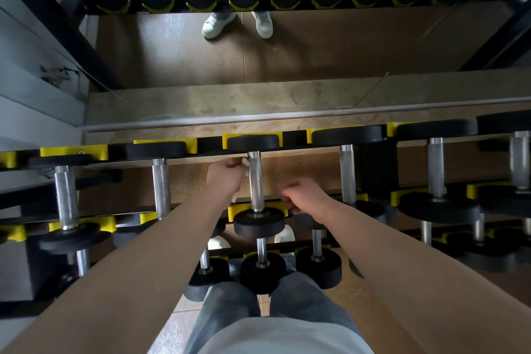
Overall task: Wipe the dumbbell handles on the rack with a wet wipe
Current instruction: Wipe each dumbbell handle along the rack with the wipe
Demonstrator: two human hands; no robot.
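Note:
A row of black dumbbells with knurled steel handles lies on a black rack with yellow cradles (253, 139). The middle dumbbell handle (255, 181) runs straight away from me. My left hand (227, 178) is just left of that handle near its far end and grips a white wet wipe (245, 163), which peeks out at the fingertips against the steel. My right hand (304, 195) hovers to the right of the same handle near the front rail, fingers curled; I cannot tell whether it holds anything.
Neighbouring handles stand at left (161, 187) and right (347, 172). Smaller dumbbells (262, 267) sit on a lower tier by my knees. A wall mirror (287, 52) behind the rack reflects the dumbbells and my shoes. A grey wall closes off the left side.

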